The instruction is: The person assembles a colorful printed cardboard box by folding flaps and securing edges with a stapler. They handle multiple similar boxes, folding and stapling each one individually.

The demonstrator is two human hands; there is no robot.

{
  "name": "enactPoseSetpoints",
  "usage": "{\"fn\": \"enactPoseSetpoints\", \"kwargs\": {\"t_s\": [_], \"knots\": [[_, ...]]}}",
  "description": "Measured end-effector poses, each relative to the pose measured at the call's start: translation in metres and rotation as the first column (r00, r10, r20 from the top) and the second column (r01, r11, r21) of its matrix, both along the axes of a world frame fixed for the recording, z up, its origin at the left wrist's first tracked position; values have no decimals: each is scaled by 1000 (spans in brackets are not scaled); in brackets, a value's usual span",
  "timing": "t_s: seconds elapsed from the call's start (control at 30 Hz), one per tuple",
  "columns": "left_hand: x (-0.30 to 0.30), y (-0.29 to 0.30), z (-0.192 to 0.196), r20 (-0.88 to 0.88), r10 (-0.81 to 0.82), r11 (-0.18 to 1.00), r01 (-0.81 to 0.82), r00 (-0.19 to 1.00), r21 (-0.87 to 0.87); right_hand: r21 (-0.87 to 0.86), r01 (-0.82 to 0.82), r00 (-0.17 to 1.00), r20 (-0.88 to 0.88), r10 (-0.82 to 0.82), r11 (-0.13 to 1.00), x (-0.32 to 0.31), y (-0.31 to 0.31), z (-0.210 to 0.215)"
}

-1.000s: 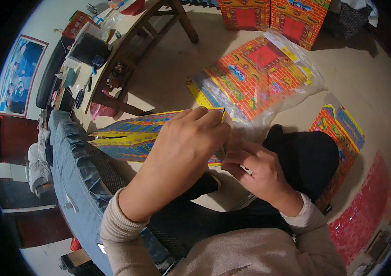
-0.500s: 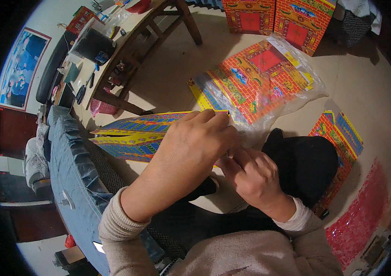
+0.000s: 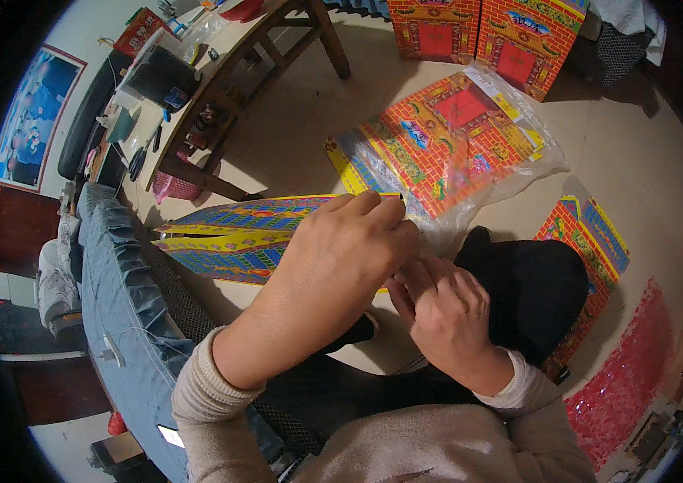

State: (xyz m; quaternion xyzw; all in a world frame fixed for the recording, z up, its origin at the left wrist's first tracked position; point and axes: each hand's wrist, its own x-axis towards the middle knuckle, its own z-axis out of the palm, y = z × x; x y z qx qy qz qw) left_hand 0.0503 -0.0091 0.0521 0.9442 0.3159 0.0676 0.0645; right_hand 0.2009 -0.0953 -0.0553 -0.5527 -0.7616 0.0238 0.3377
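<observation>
Blue cardboard (image 3: 249, 212) sits in left fingers (image 3: 390, 212); lettered plaques (image 3: 528, 22) mark boxes (image 3: 547, 58).

Fisheye head view, facing down

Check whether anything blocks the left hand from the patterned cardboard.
Nothing visible: the left hand covers the right end of the patterned cardboard, with the right hand close beside. Contact underneath is hidden.
</observation>
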Motion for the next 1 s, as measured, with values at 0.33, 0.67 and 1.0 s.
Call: {"fn": "enactPoseSetpoints", "kwargs": {"t_s": [0.33, 0.67, 1.0], "knots": [[0, 1, -1, 12, -8, 1000, 8, 1000, 1, -1, 108, 994, -17, -108, 994, 2, 1, 0], [4, -5, 4, 9, 11, 1000, -11, 1000, -3, -306, -104, 937, -349, -10, 946, 25, 14, 1], [4, -5, 5, -40, 26, 999, -25, 999, 38, -260, -117, 867, -497, -29, 959, 19, 14, -17]]}}
